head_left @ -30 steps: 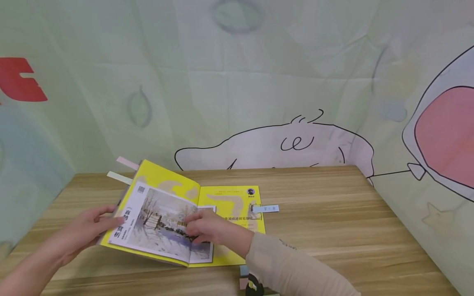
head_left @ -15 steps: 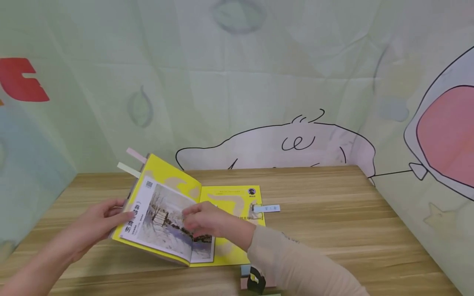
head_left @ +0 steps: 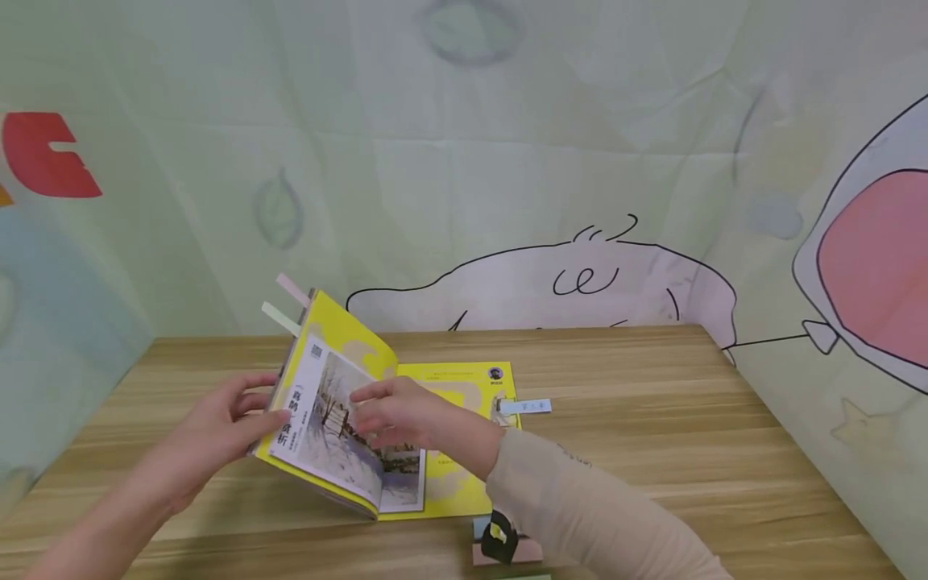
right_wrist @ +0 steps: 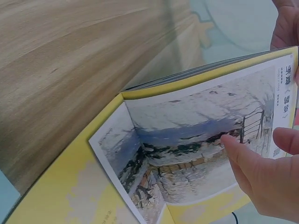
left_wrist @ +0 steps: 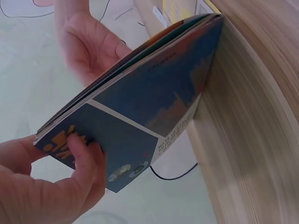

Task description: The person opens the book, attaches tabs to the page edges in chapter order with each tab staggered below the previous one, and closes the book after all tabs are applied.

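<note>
An open magazine [head_left: 464, 499] with yellow pages lies on the table, its left half lifted up at a steep slant. A snowy landscape painting [right_wrist: 201, 130] spreads across the fold. At the outer edge of the raised half, my left hand [head_left: 225, 419] pinches pages and cover, thumb on the printed side, fingers behind on the dark blue cover [left_wrist: 126, 135]. My right hand [head_left: 399, 415] hovers before the painting with fingers loosely extended, fingertips close over the page. Pink and white tabs [head_left: 281, 318] stick out of the raised edge; a blue tab [head_left: 535, 405] juts from the right page.
Below the magazine, near the right sleeve, lie small pastel pieces with a black, bird-like figure [head_left: 499, 538]. The wood-grain table [head_left: 652, 451] ends at the back against a cartoon-printed cloth backdrop [head_left: 449, 177].
My left hand has raised the magazine's left half and swung it rightward, so it stands steeper. My right hand has moved slightly up and left, its fingers lifting from the painting.
</note>
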Demonstrator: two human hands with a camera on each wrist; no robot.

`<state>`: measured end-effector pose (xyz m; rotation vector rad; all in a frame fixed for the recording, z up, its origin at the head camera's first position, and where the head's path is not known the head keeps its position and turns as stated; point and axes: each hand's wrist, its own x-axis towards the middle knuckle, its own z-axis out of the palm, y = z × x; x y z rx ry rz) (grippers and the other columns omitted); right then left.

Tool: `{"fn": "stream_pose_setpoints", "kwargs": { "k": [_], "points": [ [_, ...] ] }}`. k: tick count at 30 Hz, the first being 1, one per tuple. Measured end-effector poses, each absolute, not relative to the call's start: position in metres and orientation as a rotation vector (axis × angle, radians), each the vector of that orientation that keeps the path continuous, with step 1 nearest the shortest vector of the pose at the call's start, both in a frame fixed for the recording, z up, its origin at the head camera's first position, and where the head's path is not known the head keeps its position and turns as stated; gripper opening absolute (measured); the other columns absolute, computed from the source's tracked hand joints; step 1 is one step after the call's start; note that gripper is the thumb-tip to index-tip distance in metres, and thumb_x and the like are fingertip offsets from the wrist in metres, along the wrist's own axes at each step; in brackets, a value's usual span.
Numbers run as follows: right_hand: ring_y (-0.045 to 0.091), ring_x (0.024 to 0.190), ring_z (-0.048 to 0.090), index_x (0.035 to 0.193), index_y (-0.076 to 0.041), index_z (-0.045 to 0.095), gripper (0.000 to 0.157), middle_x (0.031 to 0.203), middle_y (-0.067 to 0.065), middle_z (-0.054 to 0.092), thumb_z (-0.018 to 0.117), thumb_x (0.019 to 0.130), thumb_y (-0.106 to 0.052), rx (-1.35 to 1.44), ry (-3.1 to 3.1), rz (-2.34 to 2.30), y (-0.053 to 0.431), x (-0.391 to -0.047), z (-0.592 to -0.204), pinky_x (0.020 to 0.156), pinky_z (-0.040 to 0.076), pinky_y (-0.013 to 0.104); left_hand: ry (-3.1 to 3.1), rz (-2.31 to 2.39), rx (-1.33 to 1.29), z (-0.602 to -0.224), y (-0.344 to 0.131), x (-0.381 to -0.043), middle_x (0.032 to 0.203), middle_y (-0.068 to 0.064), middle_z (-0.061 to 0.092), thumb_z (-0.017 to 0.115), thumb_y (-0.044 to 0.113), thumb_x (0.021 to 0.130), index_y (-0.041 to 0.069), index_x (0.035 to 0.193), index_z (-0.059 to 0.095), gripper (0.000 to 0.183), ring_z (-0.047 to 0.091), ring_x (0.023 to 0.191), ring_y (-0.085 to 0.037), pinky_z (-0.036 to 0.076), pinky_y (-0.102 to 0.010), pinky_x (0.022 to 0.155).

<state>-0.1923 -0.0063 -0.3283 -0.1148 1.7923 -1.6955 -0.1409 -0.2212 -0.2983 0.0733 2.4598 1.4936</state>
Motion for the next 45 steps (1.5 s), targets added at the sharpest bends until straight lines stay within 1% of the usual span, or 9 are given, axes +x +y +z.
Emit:
{"fn": "stream_pose_setpoints", "kwargs": {
  "k": [7, 13, 19, 22, 26, 31, 34, 38, 45],
  "points": [
    [0.018, 0.085, 0.060, 0.125, 0.001, 0.055, 0.036, 0.099, 0.008, 0.062, 0.058, 0.091, -0.010, -0.165, 1.766, -1.716, -0.004, -0.194, -0.316, 0.079, 0.053, 0.037, 2.415, 1.561, 0.093, -0.296, -0.201, -0.137, 0.136, -0.033, 0.034, 0.059, 0.013, 0.091, -0.004, 0.143, 0.013, 0.072, 0.048, 0.116, -0.036, 0.050, -0.031, 0.074],
    [0.018, 0.083, 0.061, 0.122, -0.001, 0.056, 0.035, 0.097, 0.007, 0.063, 0.059, 0.092, -0.018, -0.174, 1.756, -1.741, -0.003, -0.193, -0.303, 0.077, 0.054, 0.035, 2.343, 1.653, 0.126, -0.295, -0.185, -0.132, 0.138, -0.030, 0.032, 0.063, 0.009, 0.086, 0.002, 0.145, 0.009, 0.081, 0.048, 0.115, -0.036, 0.050, -0.033, 0.076],
    [0.018, 0.083, 0.060, 0.120, 0.001, 0.057, 0.037, 0.097, 0.007, 0.063, 0.060, 0.092, -0.024, -0.172, 1.774, -1.771, -0.002, -0.191, -0.297, 0.076, 0.054, 0.035, 2.371, 1.707, 0.232, -0.302, -0.167, -0.125, 0.138, -0.026, 0.033, 0.068, 0.008, 0.081, 0.005, 0.144, 0.011, 0.085, 0.044, 0.119, -0.039, 0.049, -0.036, 0.082],
    [0.017, 0.082, 0.060, 0.115, 0.001, 0.060, 0.036, 0.096, 0.007, 0.062, 0.062, 0.090, -0.025, -0.179, 1.815, -1.779, 0.000, -0.189, -0.293, 0.075, 0.054, 0.035, 2.475, 1.649, 0.248, -0.310, -0.157, -0.122, 0.137, -0.026, 0.035, 0.070, 0.007, 0.078, 0.004, 0.143, 0.012, 0.087, 0.044, 0.119, -0.039, 0.047, -0.038, 0.085],
    [0.018, 0.083, 0.060, 0.112, 0.002, 0.060, 0.038, 0.097, 0.008, 0.061, 0.066, 0.087, -0.026, -0.156, 1.853, -1.787, 0.002, -0.187, -0.290, 0.072, 0.055, 0.035, 2.601, 1.645, 0.342, -0.324, -0.146, -0.118, 0.135, -0.032, 0.035, 0.071, 0.000, 0.074, -0.002, 0.141, 0.010, 0.090, 0.046, 0.116, -0.044, 0.048, -0.042, 0.086],
    [0.020, 0.083, 0.058, 0.112, 0.004, 0.057, 0.044, 0.101, 0.010, 0.057, 0.070, 0.083, -0.026, -0.112, 1.841, -1.814, 0.004, -0.184, -0.287, 0.069, 0.055, 0.036, 2.752, 1.601, 0.482, -0.342, -0.134, -0.113, 0.135, -0.035, 0.033, 0.066, -0.009, 0.071, -0.002, 0.142, 0.006, 0.094, 0.051, 0.107, -0.038, 0.051, -0.037, 0.077],
    [0.020, 0.084, 0.058, 0.117, 0.005, 0.053, 0.049, 0.103, 0.011, 0.055, 0.072, 0.082, -0.023, -0.107, 1.830, -1.825, 0.007, -0.183, -0.286, 0.069, 0.056, 0.036, 2.828, 1.524, 0.492, -0.352, -0.130, -0.112, 0.131, -0.034, 0.038, 0.063, -0.010, 0.069, 0.002, 0.143, 0.005, 0.095, 0.053, 0.096, -0.032, 0.049, -0.031, 0.068],
    [0.021, 0.085, 0.060, 0.125, 0.004, 0.048, 0.055, 0.103, 0.013, 0.056, 0.071, 0.081, -0.019, -0.119, 1.827, -1.839, 0.015, -0.183, -0.286, 0.070, 0.055, 0.036, 2.827, 1.477, 0.539, -0.372, -0.127, -0.112, 0.133, -0.034, 0.037, 0.065, -0.010, 0.065, 0.002, 0.145, 0.005, 0.100, 0.053, 0.101, -0.033, 0.050, -0.036, 0.074],
    [0.019, 0.082, 0.060, 0.127, 0.003, 0.049, 0.052, 0.106, 0.014, 0.057, 0.070, 0.082, -0.014, -0.114, 1.835, -1.857, 0.033, -0.183, -0.289, 0.073, 0.055, 0.036, 2.850, 1.348, 0.557, -0.406, -0.125, -0.115, 0.131, -0.025, 0.047, 0.073, -0.007, 0.060, -0.007, 0.141, 0.021, 0.096, 0.052, 0.111, -0.028, 0.046, -0.042, 0.090]
  ]
}}
